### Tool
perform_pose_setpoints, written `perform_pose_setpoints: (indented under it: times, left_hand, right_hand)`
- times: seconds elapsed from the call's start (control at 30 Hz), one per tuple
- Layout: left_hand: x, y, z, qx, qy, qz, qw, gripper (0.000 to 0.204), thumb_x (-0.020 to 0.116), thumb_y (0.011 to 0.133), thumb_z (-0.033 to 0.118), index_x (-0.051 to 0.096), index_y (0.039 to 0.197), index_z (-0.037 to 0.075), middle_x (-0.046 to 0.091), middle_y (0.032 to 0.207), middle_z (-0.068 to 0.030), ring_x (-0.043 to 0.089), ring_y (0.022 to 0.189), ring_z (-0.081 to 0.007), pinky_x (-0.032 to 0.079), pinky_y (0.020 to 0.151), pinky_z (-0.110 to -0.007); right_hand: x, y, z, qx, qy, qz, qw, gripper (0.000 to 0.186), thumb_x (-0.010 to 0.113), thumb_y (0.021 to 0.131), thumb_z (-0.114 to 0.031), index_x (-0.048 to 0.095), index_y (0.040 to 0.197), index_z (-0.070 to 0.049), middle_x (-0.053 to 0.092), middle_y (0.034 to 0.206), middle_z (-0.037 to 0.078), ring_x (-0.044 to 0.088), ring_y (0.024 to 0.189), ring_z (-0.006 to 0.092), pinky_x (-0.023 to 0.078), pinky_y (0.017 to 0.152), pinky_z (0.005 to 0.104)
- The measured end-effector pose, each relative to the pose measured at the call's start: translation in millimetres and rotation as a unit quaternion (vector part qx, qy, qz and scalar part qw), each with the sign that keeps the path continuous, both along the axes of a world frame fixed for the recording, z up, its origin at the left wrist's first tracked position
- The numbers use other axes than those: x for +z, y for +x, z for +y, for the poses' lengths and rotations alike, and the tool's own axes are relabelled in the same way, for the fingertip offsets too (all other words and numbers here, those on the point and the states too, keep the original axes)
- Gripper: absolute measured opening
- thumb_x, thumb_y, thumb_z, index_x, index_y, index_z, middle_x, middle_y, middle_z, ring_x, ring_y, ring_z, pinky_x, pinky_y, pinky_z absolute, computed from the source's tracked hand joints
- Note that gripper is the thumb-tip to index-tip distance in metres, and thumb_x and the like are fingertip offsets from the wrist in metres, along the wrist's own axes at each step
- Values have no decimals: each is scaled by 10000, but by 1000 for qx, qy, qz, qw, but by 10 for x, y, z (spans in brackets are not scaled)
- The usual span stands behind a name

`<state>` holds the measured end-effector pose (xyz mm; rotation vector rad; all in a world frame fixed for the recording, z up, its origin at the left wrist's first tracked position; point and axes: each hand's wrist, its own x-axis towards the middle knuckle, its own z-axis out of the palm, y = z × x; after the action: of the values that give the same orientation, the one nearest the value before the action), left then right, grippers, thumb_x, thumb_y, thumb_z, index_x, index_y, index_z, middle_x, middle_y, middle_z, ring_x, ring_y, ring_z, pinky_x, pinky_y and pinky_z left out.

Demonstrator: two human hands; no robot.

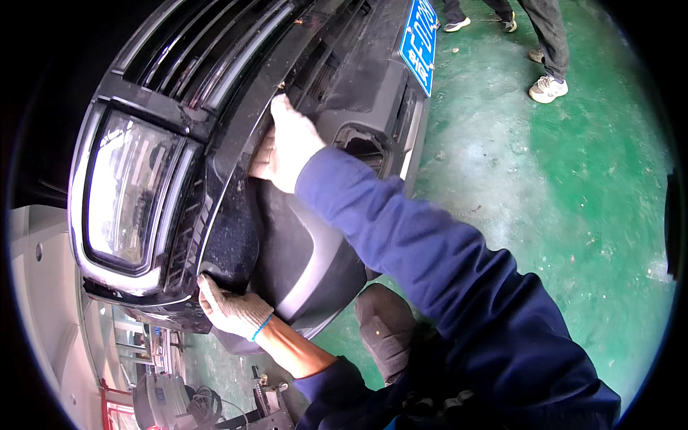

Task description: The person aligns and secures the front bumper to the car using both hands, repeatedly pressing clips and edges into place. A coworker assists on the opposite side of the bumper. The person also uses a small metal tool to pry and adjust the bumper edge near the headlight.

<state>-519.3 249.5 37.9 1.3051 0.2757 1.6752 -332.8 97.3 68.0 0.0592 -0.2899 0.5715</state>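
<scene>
Green floor (494,172) is lying to the right, while the black bumper (233,240) is running long-ways on the car (150,107) from the left hand (233,308), pinching its corner near the headlight (132,193), up to the right hand (290,143), spreading wide against its edge.

Left glove (233,309): matt cloth, coarse knit. Bumper (276,229): dark matt, plastic-looking. Headlamp (125,193): clear, smooth, glossy. Grille slats (175,54): shiny, metal-like. Right sleeve (451,258): wrinkled matt cloth. Floor (595,179): smooth, faint sheen, scuffed.
</scene>
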Motion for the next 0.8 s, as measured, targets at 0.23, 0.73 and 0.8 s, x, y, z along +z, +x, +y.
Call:
perform_pose_setpoints:
  times: [0.23,0.73,0.8]
  left_hand:
    - [-32,-80,45,49,-16,50,997,383,641,892,27,644,1260,-79,640,1284,-209,591,1233,-294,421,1125,-391]
    - [5,-69,-50,-8,-32,-13,999,205,765,907,164,653,981,10,667,966,-94,600,896,-179,479,857,-331]
    - [-30,-60,-45,-2,-44,-19,999,215,764,909,175,659,988,6,673,983,-103,609,904,-189,482,859,-335]
  right_hand:
    - [-97,-48,227,-36,-33,86,995,689,567,977,-616,588,1268,8,625,1284,230,650,1116,323,530,990,454]
    - [55,-107,-209,-42,-108,-13,993,716,576,1019,-451,384,1432,101,465,1390,341,555,1238,454,453,1090,570]
    - [-48,-3,-447,-134,-199,-43,970,753,622,1004,-361,312,1448,162,375,1411,393,498,1280,501,471,1077,571]
